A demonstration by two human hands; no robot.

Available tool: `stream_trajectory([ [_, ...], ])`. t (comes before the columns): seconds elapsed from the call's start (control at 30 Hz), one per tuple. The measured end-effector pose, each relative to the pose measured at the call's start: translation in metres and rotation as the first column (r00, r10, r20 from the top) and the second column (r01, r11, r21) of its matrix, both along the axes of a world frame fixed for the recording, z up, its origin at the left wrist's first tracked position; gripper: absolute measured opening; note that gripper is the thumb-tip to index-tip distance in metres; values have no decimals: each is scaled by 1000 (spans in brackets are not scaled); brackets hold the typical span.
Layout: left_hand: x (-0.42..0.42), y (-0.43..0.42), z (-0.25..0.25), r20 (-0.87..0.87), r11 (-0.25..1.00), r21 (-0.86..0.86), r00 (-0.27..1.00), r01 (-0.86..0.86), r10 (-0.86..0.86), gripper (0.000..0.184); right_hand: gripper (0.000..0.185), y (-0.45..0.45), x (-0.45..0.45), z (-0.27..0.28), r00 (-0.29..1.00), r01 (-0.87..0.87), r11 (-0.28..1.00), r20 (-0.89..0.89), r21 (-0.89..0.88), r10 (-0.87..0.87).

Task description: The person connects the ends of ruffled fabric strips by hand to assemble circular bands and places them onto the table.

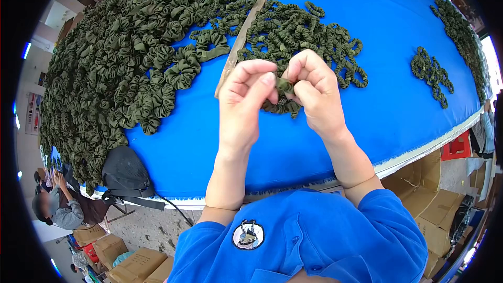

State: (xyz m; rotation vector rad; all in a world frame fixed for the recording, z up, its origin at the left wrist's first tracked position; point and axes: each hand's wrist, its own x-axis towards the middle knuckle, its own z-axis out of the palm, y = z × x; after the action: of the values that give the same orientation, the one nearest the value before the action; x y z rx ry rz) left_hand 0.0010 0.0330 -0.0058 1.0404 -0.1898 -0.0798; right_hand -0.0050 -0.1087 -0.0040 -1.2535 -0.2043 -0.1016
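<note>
Both hands are raised over the blue-covered table, close together, with a dark green scrunchie [284,88] between them. My left hand [245,91] has its thumb and fingers curled in at the scrunchie's left side. My right hand [317,91] pinches its right side between thumb and bent forefinger. The fingers partly hide the scrunchie. Just behind the hands lies a heap of small, tightly gathered green scrunchies [298,31]. A wooden strip [252,18] runs along that heap's left side. Left of the strip spreads a large pile of fuller green scrunchies [126,47].
A small cluster of scrunchies [430,76] lies on the right, and a longer row [457,31] lines the far right edge. A black bag [126,170] rests at the front left edge. Cardboard boxes [437,207] stand below. Another person [68,209] sits at lower left.
</note>
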Motion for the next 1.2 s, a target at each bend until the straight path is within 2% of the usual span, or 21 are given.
stream_trajectory([
  [0.07, 2, 4, -3, -40, 989, -149, 999, -18, 12, 20, 26, 1, -1, 0, 999, 48, 996, -10, 73, -47],
  [0.1, 3, 6, -4, -40, 989, -149, 999, -19, 13, 20, 26, 1, -1, -1, 999, 47, 996, -10, 73, -47],
  [0.23, 7, 12, -3, -36, 933, -359, 998, 39, -56, 19, 24, -1, 0, -4, 996, -61, 981, -47, 182, 71],
  [0.43, 6, 7, 0, -110, 958, -286, 993, 1, -34, 20, 14, -1, -1, 3, 981, -116, 986, -139, 123, 133],
  [0.5, 3, 2, 3, -109, 977, -214, 994, -18, -5, 19, 14, 1, -3, 3, 994, -94, 988, -62, -125, 86],
  [0.57, 0, -1, 4, -106, 989, -141, 994, -36, 21, 18, 16, 1, -4, 2, 998, -46, 930, 23, -364, 58],
  [0.77, 8, 11, -9, -91, 957, -289, 995, 8, -36, 19, 14, -5, -5, 5, 997, -35, 875, 48, -482, 67],
  [0.9, 12, 18, -12, -54, 900, -429, 992, 80, -114, 20, 4, -4, -4, 6, 977, 68, 878, 209, -474, 37],
  [0.93, 12, 18, -11, -55, 902, -424, 992, 81, -115, 20, 4, -3, -3, 4, 977, 69, 880, 208, -469, 35],
  [1.07, 7, 5, -3, -88, 973, -221, 992, 68, -90, 19, 7, -11, -1, -3, 977, -2, 889, 190, -458, 100],
  [1.1, 6, 2, -2, -88, 973, -222, 992, 70, -92, 19, 7, -11, 0, -3, 977, 0, 888, 190, -459, 98],
  [1.2, 4, -2, -1, -51, 997, -70, 998, 30, -34, 19, 7, -9, 0, -1, 997, -25, 883, 55, -469, 57],
])
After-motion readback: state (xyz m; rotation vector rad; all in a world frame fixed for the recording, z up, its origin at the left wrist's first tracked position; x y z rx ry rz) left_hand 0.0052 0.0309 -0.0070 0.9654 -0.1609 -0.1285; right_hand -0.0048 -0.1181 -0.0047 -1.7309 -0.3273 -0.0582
